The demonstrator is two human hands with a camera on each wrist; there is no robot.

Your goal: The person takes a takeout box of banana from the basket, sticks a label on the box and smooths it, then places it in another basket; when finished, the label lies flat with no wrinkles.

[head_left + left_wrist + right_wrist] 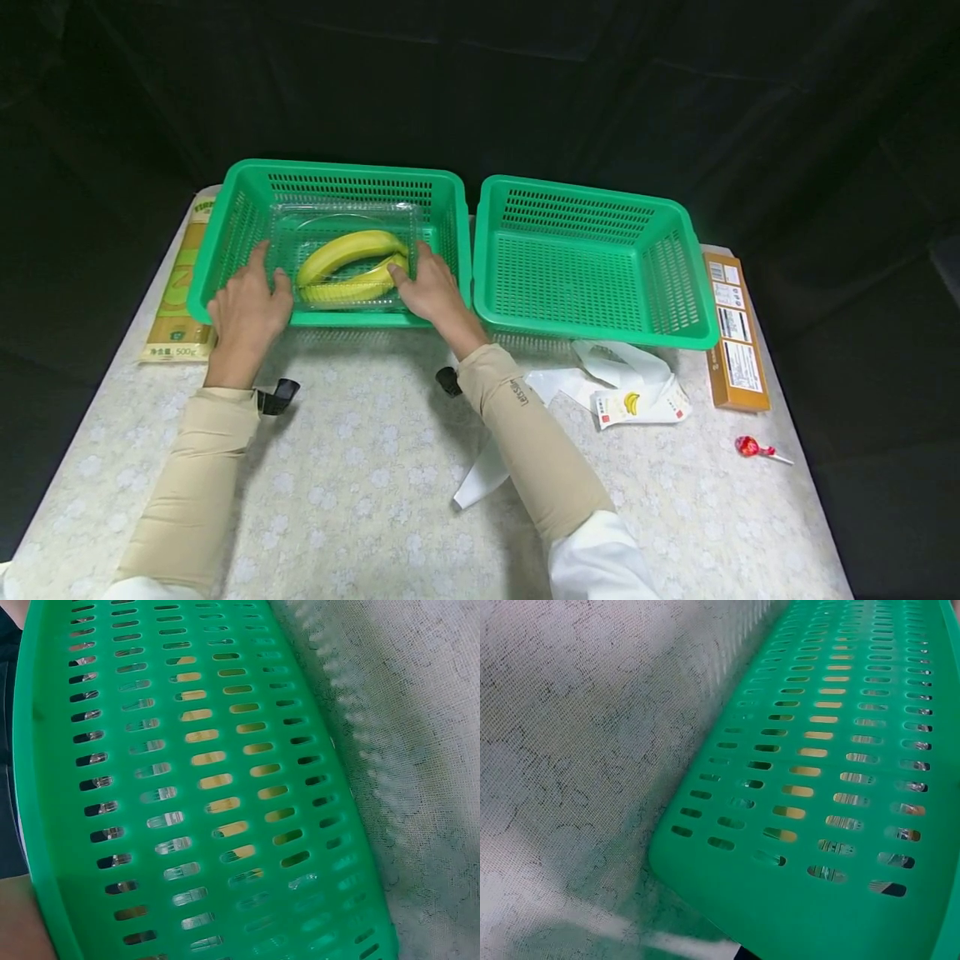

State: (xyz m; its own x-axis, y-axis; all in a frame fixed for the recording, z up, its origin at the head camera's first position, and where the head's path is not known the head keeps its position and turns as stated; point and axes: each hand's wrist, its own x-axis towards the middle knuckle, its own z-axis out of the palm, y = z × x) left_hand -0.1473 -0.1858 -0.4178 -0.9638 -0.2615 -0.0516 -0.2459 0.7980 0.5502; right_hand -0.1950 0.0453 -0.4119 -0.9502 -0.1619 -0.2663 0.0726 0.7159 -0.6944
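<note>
Clear, rectangular plastic box point(348, 218) of yellow bananas point(354, 245) within left-hand green plastic basket point(352, 171); left hand point(249, 308) and right hand point(433, 288) grip its ends. Probably light, slick, thin-walled; best supported at both ends.

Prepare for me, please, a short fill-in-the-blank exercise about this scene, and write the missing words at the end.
1. The long, curved yellow fruits seen through the clear container are ____.
2. The basket with the container and the second basket are both ____ in colour.
3. The hand nearer to the second basket is the person's ____ one.
4. The red sweet on a stick, near the orange box, is a ____.

Missing words: bananas; green; right; lollipop.
</note>
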